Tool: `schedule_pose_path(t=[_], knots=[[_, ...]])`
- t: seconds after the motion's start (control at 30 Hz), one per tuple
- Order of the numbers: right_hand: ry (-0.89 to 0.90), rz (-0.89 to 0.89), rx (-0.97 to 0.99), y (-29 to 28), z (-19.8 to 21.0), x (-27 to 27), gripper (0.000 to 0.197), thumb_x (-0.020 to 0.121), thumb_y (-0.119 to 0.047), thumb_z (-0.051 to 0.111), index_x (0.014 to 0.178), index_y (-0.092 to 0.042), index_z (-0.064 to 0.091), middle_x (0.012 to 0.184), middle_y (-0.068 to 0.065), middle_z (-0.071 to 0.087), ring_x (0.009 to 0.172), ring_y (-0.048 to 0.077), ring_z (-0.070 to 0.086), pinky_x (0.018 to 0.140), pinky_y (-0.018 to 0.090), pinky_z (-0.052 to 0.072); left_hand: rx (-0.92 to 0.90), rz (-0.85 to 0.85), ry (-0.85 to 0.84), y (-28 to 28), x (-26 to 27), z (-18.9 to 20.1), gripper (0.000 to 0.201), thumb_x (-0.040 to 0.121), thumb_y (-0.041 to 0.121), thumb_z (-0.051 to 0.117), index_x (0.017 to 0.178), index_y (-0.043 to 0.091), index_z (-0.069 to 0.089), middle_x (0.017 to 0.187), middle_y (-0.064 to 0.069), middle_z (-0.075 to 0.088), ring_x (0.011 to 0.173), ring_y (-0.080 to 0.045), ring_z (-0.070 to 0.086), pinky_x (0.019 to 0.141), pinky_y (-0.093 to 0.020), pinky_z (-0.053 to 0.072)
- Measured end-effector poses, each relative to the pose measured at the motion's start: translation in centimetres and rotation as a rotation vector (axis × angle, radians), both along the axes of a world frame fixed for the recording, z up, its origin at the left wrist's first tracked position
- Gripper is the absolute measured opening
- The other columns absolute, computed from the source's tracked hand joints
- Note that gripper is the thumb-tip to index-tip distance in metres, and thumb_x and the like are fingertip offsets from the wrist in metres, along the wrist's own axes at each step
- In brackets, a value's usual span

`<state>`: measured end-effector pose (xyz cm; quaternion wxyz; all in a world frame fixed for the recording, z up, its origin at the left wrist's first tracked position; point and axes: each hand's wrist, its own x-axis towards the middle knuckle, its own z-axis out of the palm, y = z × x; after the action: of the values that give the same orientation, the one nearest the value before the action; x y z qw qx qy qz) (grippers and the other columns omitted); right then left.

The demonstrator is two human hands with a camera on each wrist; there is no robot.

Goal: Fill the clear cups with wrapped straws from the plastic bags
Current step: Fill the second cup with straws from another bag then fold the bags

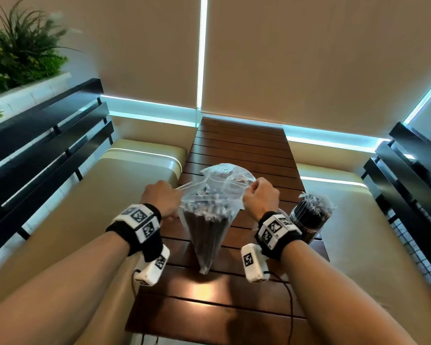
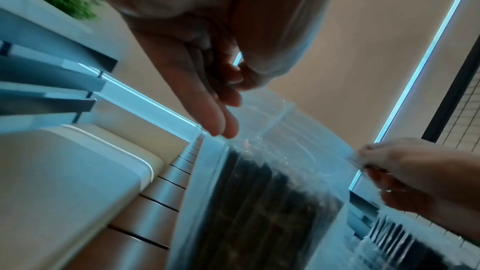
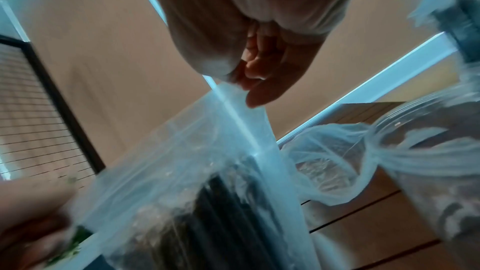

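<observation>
A clear plastic bag point(image 1: 209, 227) packed with dark wrapped straws point(image 1: 204, 217) stands on its pointed bottom on the slatted wooden table point(image 1: 237, 150). My left hand point(image 1: 174, 195) grips the left side of the bag's mouth and my right hand point(image 1: 253, 192) pinches the right side, with the film stretched between them. In the right wrist view the right hand point(image 3: 246, 89) pinches the bag's top edge point(image 3: 233, 110). The left hand's fingertips point(image 2: 223, 128) meet the bag point(image 2: 259, 202) at its rim. A clear cup point(image 1: 309, 220) full of wrapped straws stands by my right wrist.
A crumpled empty plastic bag point(image 3: 324, 167) lies on the table beside the cup point(image 3: 415, 130). Beige benches point(image 1: 125, 185) flank the table, with black slatted backs point(image 1: 47, 135) behind them. A black cable point(image 1: 290, 302) trails from my right wrist. A plant point(image 1: 18, 51) sits far left.
</observation>
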<state>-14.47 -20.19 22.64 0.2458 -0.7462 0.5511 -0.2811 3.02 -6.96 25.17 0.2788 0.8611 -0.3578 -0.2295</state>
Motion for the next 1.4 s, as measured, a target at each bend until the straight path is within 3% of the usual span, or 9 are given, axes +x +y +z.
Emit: schedule_pose_path(t=[0.1,0.3,0.4,0.53,0.7,0.8,0.9,1.1,1.4], knots=[[0.048,-0.002,0.011,-0.8,0.2,-1.1,0.01,0.087,-0.018,0.053,0.079,-0.015,0.058,0.083,0.006,0.066,0.08,0.025,0.058,0.068,0.026,0.038,0.029,0.007,-0.032,0.5,1.4,-0.1,0.034,0.086,0.027,0.05,0.066,0.004,0.064,0.055,-0.009,0.069,0.052,-0.024,0.07,0.058,-0.032,0.06],[0.087,0.209,-0.041,0.4,1.2,0.4,0.008,0.083,-0.019,0.058,0.077,-0.015,0.059,0.074,-0.002,0.064,0.071,0.016,0.058,0.06,0.025,0.039,0.054,-0.121,-0.283,-1.0,1.0,-0.6,0.041,0.079,0.034,0.064,0.112,0.022,0.042,0.108,0.0,0.042,0.094,-0.026,0.056,0.087,-0.042,0.05],[0.1,0.219,-0.049,0.7,1.1,0.7,0.007,0.084,-0.02,0.058,0.078,-0.015,0.058,0.074,-0.003,0.063,0.07,0.016,0.058,0.06,0.026,0.04,0.003,-0.075,-0.283,-1.7,1.2,-1.1,0.014,0.088,0.033,0.057,0.081,0.022,0.052,0.097,-0.005,0.06,0.084,-0.027,0.057,0.078,-0.035,0.049],[0.185,0.045,-0.049,-0.9,0.9,-0.8,0.005,0.084,-0.02,0.057,0.08,-0.019,0.054,0.079,0.0,0.063,0.075,0.023,0.059,0.064,0.029,0.042,-0.064,0.04,-0.203,-1.6,2.3,-1.6,0.022,0.084,0.023,0.055,0.063,0.018,0.05,0.081,-0.011,0.063,0.081,-0.033,0.06,0.07,-0.031,0.045],[0.161,0.461,-0.49,0.7,1.8,1.7,0.009,0.088,-0.021,0.056,0.08,-0.02,0.052,0.078,-0.004,0.055,0.072,0.016,0.05,0.066,0.031,0.046,-0.16,-0.032,-0.13,-2.6,1.0,-1.8,0.019,0.085,0.026,0.057,0.069,0.015,0.058,0.073,-0.005,0.067,0.071,-0.029,0.066,0.073,-0.034,0.055],[0.287,0.752,-0.35,1.4,1.8,4.7,0.02,0.088,-0.008,0.053,0.094,-0.015,0.071,0.09,0.004,0.07,0.081,0.022,0.061,0.074,0.035,0.051,-0.21,-0.072,-0.206,-3.3,-0.1,-1.8,0.02,0.089,0.028,0.057,0.077,0.013,0.061,0.079,-0.005,0.066,0.077,-0.028,0.059,0.07,-0.029,0.042],[0.505,0.719,-0.198,0.6,0.8,6.3,0.035,0.089,-0.007,0.051,0.12,-0.012,0.066,0.116,0.012,0.067,0.104,0.027,0.061,0.086,0.031,0.048,-0.244,-0.12,-0.24,-3.1,-0.3,-1.8,0.02,0.091,0.03,0.058,0.079,0.014,0.061,0.081,-0.004,0.065,0.08,-0.027,0.058,0.069,-0.03,0.041],[0.702,0.644,0.008,-0.9,-1.5,7.6,0.073,0.084,-0.051,0.066,0.141,-0.016,0.038,0.13,0.012,0.053,0.119,0.03,0.053,0.102,0.04,0.044,-0.228,-0.203,-0.266,-2.2,0.7,-2.4,0.019,0.093,0.026,0.056,0.083,0.011,0.061,0.086,-0.007,0.067,0.084,-0.028,0.059,0.073,-0.033,0.045],[0.889,0.653,-0.223,-0.5,-1.7,8.7,0.025,0.087,-0.038,0.059,0.095,-0.015,0.065,0.097,0.005,0.068,0.09,0.026,0.065,0.079,0.034,0.05,-0.203,-0.211,-0.225,-2.0,1.6,-2.8,0.018,0.092,0.028,0.057,0.084,0.012,0.062,0.085,-0.004,0.067,0.083,-0.026,0.06,0.075,-0.034,0.048]])
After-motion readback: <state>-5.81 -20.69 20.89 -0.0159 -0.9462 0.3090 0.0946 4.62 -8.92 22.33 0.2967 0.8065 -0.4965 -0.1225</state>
